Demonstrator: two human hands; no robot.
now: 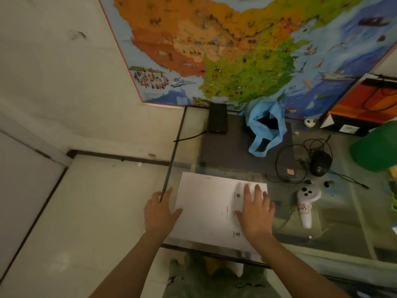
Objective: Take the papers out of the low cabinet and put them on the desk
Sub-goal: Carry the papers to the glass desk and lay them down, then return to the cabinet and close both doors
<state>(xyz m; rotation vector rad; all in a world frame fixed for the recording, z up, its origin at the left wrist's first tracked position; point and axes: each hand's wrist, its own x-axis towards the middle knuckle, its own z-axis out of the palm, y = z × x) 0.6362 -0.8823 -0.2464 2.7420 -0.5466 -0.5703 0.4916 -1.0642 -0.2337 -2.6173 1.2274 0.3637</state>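
Observation:
A stack of white papers (pixel 206 209) lies flat on the glass-topped desk (pixel 335 239), at its front left corner. My right hand (pixel 255 214) rests palm down on the right half of the sheets, fingers spread. My left hand (pixel 160 211) lies at the papers' left edge, its thumb touching the sheets and its fingers over the desk's dark left rim. Neither hand grips anything. The low cabinet is not in view.
Behind the papers sit a dark laptop (pixel 240 151) with a blue bag (pixel 266 130) on it, a black power brick (pixel 218 120), a black mouse (pixel 321 162) with tangled cables, and a white controller (pixel 306 203). A green object (pixel 378 147) is at the right. A map (pixel 236 50) covers the wall.

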